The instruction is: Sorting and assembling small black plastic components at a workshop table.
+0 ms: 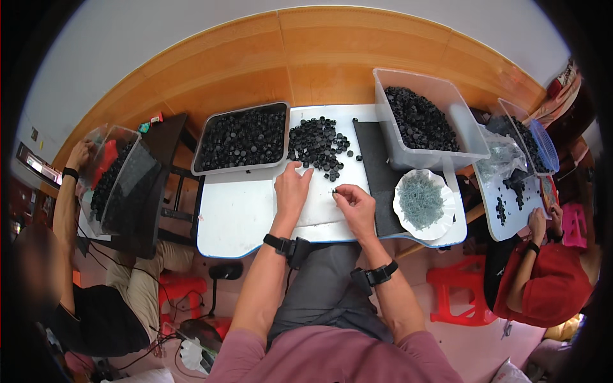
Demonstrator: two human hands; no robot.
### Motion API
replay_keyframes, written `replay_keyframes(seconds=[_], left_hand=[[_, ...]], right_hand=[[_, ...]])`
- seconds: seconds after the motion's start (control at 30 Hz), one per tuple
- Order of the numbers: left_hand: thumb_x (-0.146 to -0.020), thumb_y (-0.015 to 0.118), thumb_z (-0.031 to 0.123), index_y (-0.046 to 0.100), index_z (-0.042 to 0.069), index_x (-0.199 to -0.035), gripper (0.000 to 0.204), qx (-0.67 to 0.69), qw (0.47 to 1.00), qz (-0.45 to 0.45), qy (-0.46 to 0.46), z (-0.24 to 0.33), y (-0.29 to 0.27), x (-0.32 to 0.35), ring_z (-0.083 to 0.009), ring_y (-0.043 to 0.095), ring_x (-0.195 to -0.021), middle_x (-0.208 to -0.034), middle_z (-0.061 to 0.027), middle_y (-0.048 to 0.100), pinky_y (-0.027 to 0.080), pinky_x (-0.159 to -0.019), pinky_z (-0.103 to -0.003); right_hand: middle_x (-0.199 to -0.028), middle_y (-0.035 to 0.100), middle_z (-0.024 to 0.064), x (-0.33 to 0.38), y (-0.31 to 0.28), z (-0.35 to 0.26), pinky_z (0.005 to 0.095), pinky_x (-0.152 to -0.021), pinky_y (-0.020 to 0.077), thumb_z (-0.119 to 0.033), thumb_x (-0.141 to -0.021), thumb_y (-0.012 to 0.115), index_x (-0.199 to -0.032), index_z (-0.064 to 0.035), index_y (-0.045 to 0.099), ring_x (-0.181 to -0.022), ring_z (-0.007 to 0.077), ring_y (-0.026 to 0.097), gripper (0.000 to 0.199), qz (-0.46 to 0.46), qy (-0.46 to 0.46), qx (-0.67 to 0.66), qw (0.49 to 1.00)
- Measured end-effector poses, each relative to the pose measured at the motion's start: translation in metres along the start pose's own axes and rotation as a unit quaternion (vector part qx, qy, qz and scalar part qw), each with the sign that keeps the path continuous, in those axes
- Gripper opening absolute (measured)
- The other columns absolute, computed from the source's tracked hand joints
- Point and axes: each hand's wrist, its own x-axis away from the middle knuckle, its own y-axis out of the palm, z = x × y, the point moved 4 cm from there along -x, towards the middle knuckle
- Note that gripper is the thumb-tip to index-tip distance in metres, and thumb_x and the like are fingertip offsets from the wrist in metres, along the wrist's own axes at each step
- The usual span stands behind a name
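My right hand (356, 205) pinches a small black piece (334, 191) between thumb and fingertips, just above the white table (246, 217). It looks like one of the round black caps, but is too small to make out fully. Beside it, my left hand (292, 189) is open, thumb and forefinger apart, at the near edge of a loose pile of small round black caps (317, 142). Nothing shows between its fingers. A few caps have strayed from the pile toward my right hand.
A metal tray (203, 167) full of caps stands at left; a clear bin (474, 137) of black parts stands back right. A white fluted dish (450, 210) holds thin greenish-clear pieces near a black mat (377, 191). People work at both sides, near red stools (456, 287).
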Motion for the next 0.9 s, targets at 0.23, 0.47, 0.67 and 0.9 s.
replay_keyframes(seconds=[0.23,0.47,0.67,0.9], left_hand=[[-0.091,0.078,0.028,0.074,0.001,-0.105,0.031,-0.107,0.994,0.002,0.021,-0.007,0.012,-0.015,-0.0401,0.073,-0.079,-0.083,-0.0197,0.074,0.057,-0.074,-0.049],[-0.088,0.079,0.016,0.074,0.001,-0.106,0.024,-0.039,0.995,-0.042,0.076,0.003,-0.002,0.019,-0.0305,0.076,-0.089,-0.092,-0.0159,0.077,0.059,-0.082,-0.039],[-0.087,0.08,0.003,0.073,-0.001,-0.114,0.029,0.313,0.943,-0.11,-0.022,-0.012,0.0,0.048,-0.0132,0.073,-0.093,-0.103,-0.0096,0.077,0.058,-0.085,-0.026],[-0.089,0.078,0.002,0.072,-0.002,-0.117,0.028,0.34,0.923,-0.173,-0.045,-0.024,0.009,0.057,-0.013,0.073,-0.095,-0.104,-0.0087,0.077,0.058,-0.086,-0.026]], right_hand=[[-0.087,0.074,0.0025,0.001,0.005,0.0,0.0207,-0.064,0.0509,-0.003,-0.087,0.078,-0.103,0.0014,0.075,-0.071,0.0046,0.063,0.016,-0.005,-0.015,0.009,1.0],[-0.086,0.073,0.0026,0.001,0.0,0.0,0.0209,-0.061,0.0495,-0.002,-0.087,0.078,-0.102,0.0005,0.075,-0.068,0.0045,0.061,0.016,0.002,-0.034,0.006,0.999],[-0.086,0.073,0.0024,-0.001,0.0,0.003,0.0212,-0.059,0.0479,-0.003,-0.086,0.078,-0.102,0.0001,0.075,-0.067,0.0047,0.059,0.016,-0.004,-0.035,0.011,0.999],[-0.086,0.072,0.0033,0.002,0.004,-0.007,0.0222,-0.058,0.0457,-0.003,-0.086,0.078,-0.101,-0.0012,0.075,-0.065,0.0057,0.057,0.016,-0.028,-0.055,0.036,0.997]])
